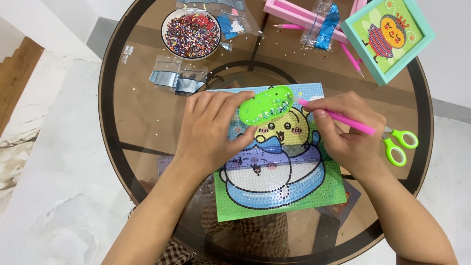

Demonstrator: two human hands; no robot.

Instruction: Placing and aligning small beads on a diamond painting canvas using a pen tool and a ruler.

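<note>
My left hand (212,128) holds a small green oval tray (266,105) with several tiny beads in it, tilted above a bead-art canvas (274,186). The canvas shows a yellow cartoon figure and a white one in a blue bowl on a green ground. My right hand (349,131) grips a pink drill pen (343,119) like a pencil, its tip touching the tray's right end. A clear purple ruler (294,158) lies across the canvas under both hands.
On the round dark glass table (137,122) stand a white bowl of mixed beads (191,33), small plastic bead bags (177,78), a framed bead picture in a teal frame (388,35), a pink frame (294,13), another pink pen (352,59) and green-handled scissors (400,145).
</note>
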